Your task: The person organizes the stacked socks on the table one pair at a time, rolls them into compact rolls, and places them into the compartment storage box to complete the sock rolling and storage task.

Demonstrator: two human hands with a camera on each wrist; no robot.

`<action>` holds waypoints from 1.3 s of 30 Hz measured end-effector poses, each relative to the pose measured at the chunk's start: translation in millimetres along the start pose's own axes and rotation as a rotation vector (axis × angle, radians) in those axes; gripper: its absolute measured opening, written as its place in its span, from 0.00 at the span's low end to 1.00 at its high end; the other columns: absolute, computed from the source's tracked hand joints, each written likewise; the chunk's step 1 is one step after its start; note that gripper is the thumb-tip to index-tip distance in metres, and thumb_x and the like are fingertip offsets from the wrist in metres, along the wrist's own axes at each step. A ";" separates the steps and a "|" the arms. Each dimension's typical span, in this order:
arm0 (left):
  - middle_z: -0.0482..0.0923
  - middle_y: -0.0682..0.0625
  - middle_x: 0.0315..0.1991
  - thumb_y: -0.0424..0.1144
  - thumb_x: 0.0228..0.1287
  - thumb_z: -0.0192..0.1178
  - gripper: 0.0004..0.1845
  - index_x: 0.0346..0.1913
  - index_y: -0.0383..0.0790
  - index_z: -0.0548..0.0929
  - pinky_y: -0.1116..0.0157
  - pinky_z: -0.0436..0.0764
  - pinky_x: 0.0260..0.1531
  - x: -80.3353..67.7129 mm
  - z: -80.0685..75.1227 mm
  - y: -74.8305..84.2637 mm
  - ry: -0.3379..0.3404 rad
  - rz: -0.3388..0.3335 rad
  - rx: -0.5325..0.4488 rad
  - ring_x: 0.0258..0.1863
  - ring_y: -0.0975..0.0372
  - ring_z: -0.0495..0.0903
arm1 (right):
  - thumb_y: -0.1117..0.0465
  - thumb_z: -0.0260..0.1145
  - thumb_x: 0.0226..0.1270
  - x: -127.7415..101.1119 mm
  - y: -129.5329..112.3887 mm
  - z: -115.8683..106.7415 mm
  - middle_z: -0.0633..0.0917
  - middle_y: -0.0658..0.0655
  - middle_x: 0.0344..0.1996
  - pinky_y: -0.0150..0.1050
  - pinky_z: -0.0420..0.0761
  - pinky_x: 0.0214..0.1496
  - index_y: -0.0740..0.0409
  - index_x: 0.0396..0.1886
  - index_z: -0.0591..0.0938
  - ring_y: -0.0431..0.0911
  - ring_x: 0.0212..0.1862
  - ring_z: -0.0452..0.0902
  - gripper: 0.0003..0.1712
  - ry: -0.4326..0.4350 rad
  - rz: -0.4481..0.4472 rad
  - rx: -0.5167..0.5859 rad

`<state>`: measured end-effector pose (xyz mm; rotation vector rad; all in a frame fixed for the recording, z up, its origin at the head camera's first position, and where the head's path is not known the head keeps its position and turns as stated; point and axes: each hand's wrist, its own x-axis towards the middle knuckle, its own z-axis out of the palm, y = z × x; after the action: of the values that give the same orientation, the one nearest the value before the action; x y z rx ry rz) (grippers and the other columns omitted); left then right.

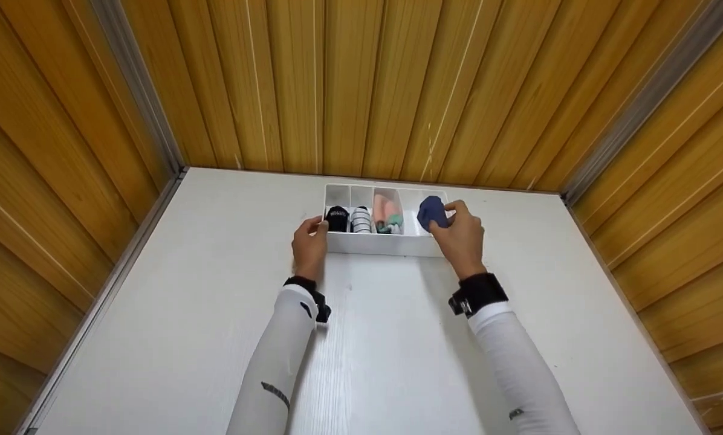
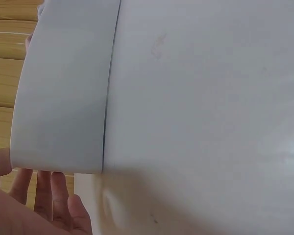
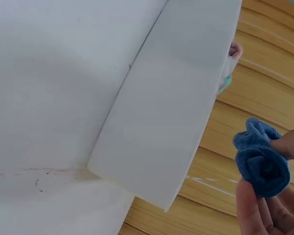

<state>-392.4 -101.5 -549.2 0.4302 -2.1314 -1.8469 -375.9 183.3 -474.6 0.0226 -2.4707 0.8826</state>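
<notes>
a: where's the blue rolled sock (image 1: 431, 212)?

b: in the right hand (image 1: 460, 237), pinched between thumb and curled fingers (image 3: 257, 208), just above the rightmost compartment of the white divider box (image 1: 379, 243). the right wrist view shows the sock (image 3: 260, 159) off the box's end, clear of the wall, with wood panelling behind it.

a: and the other hand?

b: the left hand (image 1: 310, 243) is at the box's left end, thumb on the front corner. in the left wrist view its fingers (image 2: 43, 196) lie fairly straight below the box wall (image 2: 61, 93), holding nothing that shows.

a: what else sits in the box?

b: from the left: a black rolled sock (image 1: 337, 219), then a black-and-white striped one (image 1: 361, 220), then a pink and green bundle (image 1: 388, 216). each fills the near half of its slot; the far halves show bare white.

a: anything in the way?

b: the right hand itself covers most of the rightmost compartment from the head view, so its inside can't be told. the box stands on the white bench (image 1: 373, 338), close to the back wall of wood panelling (image 1: 361, 84), which also runs down both sides. white sleeves and dark wrist straps (image 1: 476, 293) cover both forearms.
</notes>
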 end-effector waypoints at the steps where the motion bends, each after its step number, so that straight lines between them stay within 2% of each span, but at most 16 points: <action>1: 0.84 0.42 0.52 0.43 0.72 0.60 0.17 0.59 0.40 0.84 0.56 0.75 0.54 -0.2 -1.2 0.0 0.006 -0.003 0.000 0.54 0.51 0.80 | 0.59 0.75 0.57 7.0 -1.0 4.3 0.89 0.62 0.28 0.44 0.79 0.32 0.61 0.51 0.82 0.53 0.29 0.84 0.22 -0.009 -0.001 -0.013; 4: 0.85 0.42 0.51 0.43 0.72 0.60 0.18 0.59 0.40 0.84 0.55 0.75 0.54 -0.2 -5.1 0.2 0.023 0.001 0.005 0.54 0.51 0.80 | 0.60 0.74 0.58 23.5 -5.2 21.3 0.89 0.65 0.33 0.51 0.84 0.38 0.61 0.48 0.80 0.57 0.34 0.86 0.20 -0.054 -0.026 -0.063; 8: 0.84 0.42 0.51 0.42 0.72 0.60 0.17 0.58 0.40 0.84 0.55 0.74 0.56 -2.2 -8.7 -1.7 0.036 -0.004 0.011 0.54 0.51 0.80 | 0.61 0.73 0.59 32.5 -5.6 47.0 0.89 0.67 0.39 0.57 0.84 0.45 0.62 0.45 0.80 0.62 0.40 0.87 0.17 -0.121 -0.081 -0.152; 13: 0.84 0.42 0.50 0.41 0.72 0.60 0.17 0.57 0.39 0.85 0.54 0.74 0.57 -7.3 -7.0 -5.3 0.046 -0.008 0.022 0.55 0.51 0.80 | 0.61 0.73 0.59 28.2 3.9 66.8 0.89 0.67 0.37 0.59 0.84 0.42 0.62 0.41 0.81 0.63 0.40 0.87 0.14 -0.166 -0.089 -0.269; 21: 0.86 0.43 0.49 0.42 0.71 0.61 0.16 0.57 0.41 0.86 0.55 0.75 0.56 -15.0 12.2 1.3 0.017 0.015 0.021 0.54 0.51 0.81 | 0.57 0.73 0.60 26.0 21.5 57.3 0.89 0.65 0.32 0.58 0.83 0.38 0.62 0.31 0.87 0.62 0.38 0.86 0.11 -0.201 -0.019 -0.356; 25: 0.86 0.44 0.49 0.41 0.71 0.62 0.15 0.56 0.41 0.86 0.55 0.75 0.56 -18.6 17.1 2.9 0.003 0.021 0.028 0.54 0.51 0.81 | 0.56 0.69 0.65 22.3 28.1 53.0 0.90 0.64 0.31 0.56 0.83 0.37 0.60 0.27 0.90 0.60 0.39 0.86 0.13 -0.238 0.007 -0.322; 27: 0.86 0.44 0.49 0.42 0.71 0.62 0.15 0.56 0.41 0.86 0.55 0.76 0.56 -18.6 17.5 2.6 -0.007 0.031 0.044 0.54 0.51 0.82 | 0.56 0.67 0.67 18.5 30.9 52.6 0.90 0.64 0.31 0.56 0.83 0.36 0.60 0.25 0.90 0.61 0.40 0.85 0.15 -0.218 0.003 -0.284; 30: 0.85 0.43 0.53 0.45 0.74 0.59 0.17 0.59 0.43 0.84 0.54 0.75 0.59 -15.2 14.6 2.0 -0.049 0.053 0.103 0.58 0.51 0.80 | 0.55 0.65 0.69 13.6 30.6 51.8 0.90 0.64 0.35 0.56 0.82 0.40 0.60 0.31 0.90 0.63 0.43 0.82 0.15 -0.156 -0.048 -0.231; 32: 0.82 0.43 0.58 0.49 0.76 0.56 0.20 0.63 0.43 0.82 0.53 0.74 0.62 -11.5 10.1 3.2 -0.083 0.081 0.162 0.62 0.50 0.78 | 0.53 0.64 0.70 11.5 27.5 48.3 0.89 0.64 0.40 0.56 0.80 0.47 0.61 0.38 0.90 0.63 0.46 0.80 0.16 -0.127 -0.100 -0.188; 34: 0.77 0.43 0.65 0.53 0.77 0.53 0.24 0.67 0.46 0.78 0.51 0.72 0.65 -12.4 4.2 4.9 -0.121 0.119 0.242 0.67 0.49 0.74 | 0.51 0.64 0.71 5.9 24.5 41.2 0.88 0.64 0.48 0.55 0.78 0.55 0.62 0.47 0.88 0.62 0.51 0.78 0.20 -0.134 -0.144 -0.153; 37: 0.68 0.42 0.73 0.55 0.75 0.53 0.29 0.73 0.47 0.71 0.46 0.70 0.67 -24.2 -7.7 8.4 -0.168 0.248 0.418 0.72 0.48 0.69 | 0.45 0.63 0.73 -11.7 22.6 26.9 0.81 0.66 0.62 0.56 0.71 0.67 0.62 0.60 0.82 0.63 0.63 0.73 0.28 -0.198 -0.186 -0.119; 39: 0.62 0.44 0.77 0.57 0.73 0.55 0.33 0.76 0.50 0.67 0.43 0.67 0.69 -40.7 -15.9 10.7 -0.197 0.365 0.577 0.75 0.47 0.65 | 0.40 0.61 0.73 -30.3 22.5 16.4 0.72 0.67 0.71 0.61 0.65 0.73 0.62 0.69 0.75 0.64 0.72 0.64 0.37 -0.253 -0.193 -0.142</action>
<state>-349.1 -97.9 -537.3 -0.0388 -2.6488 -1.1015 -361.2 186.6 -512.9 0.3365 -2.7026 0.6553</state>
